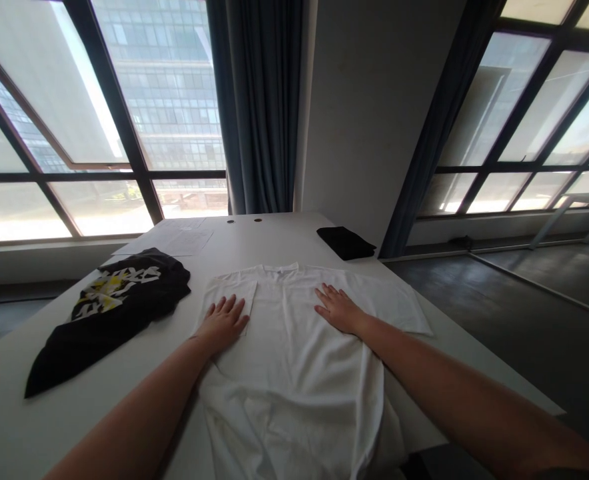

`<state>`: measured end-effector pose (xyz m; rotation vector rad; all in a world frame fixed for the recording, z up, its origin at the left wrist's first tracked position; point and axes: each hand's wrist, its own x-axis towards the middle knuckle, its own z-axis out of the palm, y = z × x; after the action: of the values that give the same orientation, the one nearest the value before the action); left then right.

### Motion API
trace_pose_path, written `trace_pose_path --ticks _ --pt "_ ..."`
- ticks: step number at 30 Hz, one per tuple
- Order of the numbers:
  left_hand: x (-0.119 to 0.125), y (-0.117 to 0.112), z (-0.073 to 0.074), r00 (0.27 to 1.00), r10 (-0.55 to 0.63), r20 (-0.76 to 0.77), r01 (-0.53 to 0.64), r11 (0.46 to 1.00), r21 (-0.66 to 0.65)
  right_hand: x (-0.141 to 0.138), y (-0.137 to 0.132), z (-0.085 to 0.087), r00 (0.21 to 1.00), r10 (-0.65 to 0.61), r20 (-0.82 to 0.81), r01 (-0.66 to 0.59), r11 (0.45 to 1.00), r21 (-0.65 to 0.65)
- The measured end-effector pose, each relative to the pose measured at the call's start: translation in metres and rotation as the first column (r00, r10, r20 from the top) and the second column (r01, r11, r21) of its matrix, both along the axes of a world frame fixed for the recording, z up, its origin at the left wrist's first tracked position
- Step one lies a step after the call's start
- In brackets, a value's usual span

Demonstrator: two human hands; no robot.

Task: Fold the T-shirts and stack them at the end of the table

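Note:
A white T-shirt (294, 360) lies spread on the white table (274, 233), neck pointing away from me and hem hanging toward the near edge. Its left sleeve is folded inward. My left hand (223, 323) rests flat on that folded sleeve, fingers spread, holding nothing. My right hand (338, 308) lies flat on the shirt's chest near the right shoulder, fingers stretched out and apart.
A black T-shirt with a white and yellow print (109, 307) lies crumpled on the table to the left. A folded black cloth (346, 241) sits at the far right corner. Papers (187, 240) lie at the far end. Windows and curtains stand behind; dark floor lies right.

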<state>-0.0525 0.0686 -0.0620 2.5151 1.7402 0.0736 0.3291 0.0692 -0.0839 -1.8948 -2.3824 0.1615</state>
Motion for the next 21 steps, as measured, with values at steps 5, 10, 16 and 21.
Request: trace_pose_path --ticks 5,10,16,21 --pt "0.000 0.005 -0.008 0.999 0.026 -0.030 -0.026 1.000 -0.009 0.022 -0.019 -0.006 0.998 0.065 -0.014 -0.065 0.998 -0.008" --pt "0.004 0.005 -0.010 0.999 0.035 -0.003 -0.035 0.999 0.004 0.033 -0.010 0.005 0.995 -0.090 0.052 0.092 0.995 -0.047" --pt "0.008 0.009 -0.005 0.997 0.082 -0.014 -0.082 0.996 -0.018 0.014 0.037 0.014 0.973 -0.218 0.074 0.224 0.971 -0.082" --pt "0.007 0.015 -0.005 0.995 0.095 -0.034 -0.095 0.995 0.008 0.010 0.071 0.007 0.969 -0.242 0.056 0.246 0.966 -0.074"
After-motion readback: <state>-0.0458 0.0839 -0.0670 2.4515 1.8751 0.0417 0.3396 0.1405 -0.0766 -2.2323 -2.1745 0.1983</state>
